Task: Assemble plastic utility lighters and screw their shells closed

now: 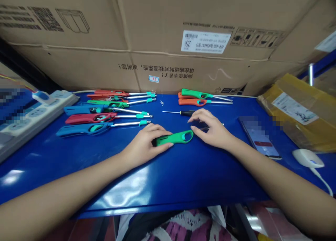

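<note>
A green long-necked lighter (172, 139) lies near the middle of the blue table, its trigger loop pointing right. My left hand (147, 143) grips its handle end, thumb on the near side and fingers on the far side. Close by the loop end is my right hand (210, 130), its fingers curved, with a gap between thumb and index finger. Its thumb tip is at the loop's edge. A thin metal rod shows partly under this hand; what it belongs to is hidden. Just beyond lies a screwdriver (187, 113) with a dark handle.
Several red, green and blue lighters (90, 118) lie at left; green and orange ones (193, 101) lie at the back. Small pale bits (162, 103) are between them. A power strip (34, 115) borders the left, a phone (259, 137) and yellow-taped box (294, 111) the right. Cardboard (157, 31) walls the back.
</note>
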A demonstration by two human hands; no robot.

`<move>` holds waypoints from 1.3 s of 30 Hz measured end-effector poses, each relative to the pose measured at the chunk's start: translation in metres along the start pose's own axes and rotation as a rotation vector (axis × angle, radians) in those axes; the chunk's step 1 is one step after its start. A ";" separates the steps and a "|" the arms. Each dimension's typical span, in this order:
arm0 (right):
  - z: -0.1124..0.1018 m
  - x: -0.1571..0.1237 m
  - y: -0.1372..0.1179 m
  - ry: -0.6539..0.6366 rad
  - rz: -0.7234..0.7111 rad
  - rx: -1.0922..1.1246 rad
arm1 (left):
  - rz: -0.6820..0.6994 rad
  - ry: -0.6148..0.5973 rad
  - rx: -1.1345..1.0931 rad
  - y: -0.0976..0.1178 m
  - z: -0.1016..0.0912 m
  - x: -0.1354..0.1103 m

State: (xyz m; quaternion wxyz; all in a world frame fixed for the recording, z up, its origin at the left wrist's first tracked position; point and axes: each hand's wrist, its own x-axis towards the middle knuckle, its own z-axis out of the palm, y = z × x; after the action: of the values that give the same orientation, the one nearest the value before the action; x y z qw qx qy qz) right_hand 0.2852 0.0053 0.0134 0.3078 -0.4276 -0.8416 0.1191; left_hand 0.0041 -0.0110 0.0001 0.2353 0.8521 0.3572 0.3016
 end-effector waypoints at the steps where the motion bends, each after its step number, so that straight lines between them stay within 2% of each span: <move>1: 0.000 0.003 0.001 0.026 0.014 -0.041 | 0.009 -0.011 0.016 0.002 0.000 -0.001; 4: 0.001 0.014 0.009 0.039 0.046 -0.121 | -0.012 -0.014 0.073 0.007 -0.004 -0.004; 8: 0.006 0.029 0.020 -0.031 0.096 -0.178 | -0.093 -0.052 0.066 0.012 -0.009 -0.011; 11: 0.014 0.037 0.023 -0.063 0.111 -0.175 | -0.092 -0.071 0.048 0.015 -0.009 -0.015; 19: 0.026 0.042 0.014 0.011 0.145 -0.056 | -0.066 -0.058 -0.003 0.014 -0.001 -0.017; 25: 0.019 0.041 0.001 0.128 0.246 0.168 | -0.058 -0.048 -0.040 0.013 -0.002 -0.015; 32: 0.003 0.027 -0.020 0.284 0.512 0.659 | -0.036 -0.063 -0.127 0.013 0.001 -0.012; 39: 0.004 0.025 -0.026 0.465 0.599 0.973 | -0.026 -0.079 -0.169 0.012 0.007 -0.009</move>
State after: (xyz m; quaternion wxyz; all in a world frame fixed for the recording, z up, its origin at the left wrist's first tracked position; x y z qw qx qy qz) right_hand 0.2546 0.0096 0.0328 0.5963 -0.4708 -0.4450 0.4741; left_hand 0.0090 -0.0263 -0.0006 0.3243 0.8357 0.3319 0.2937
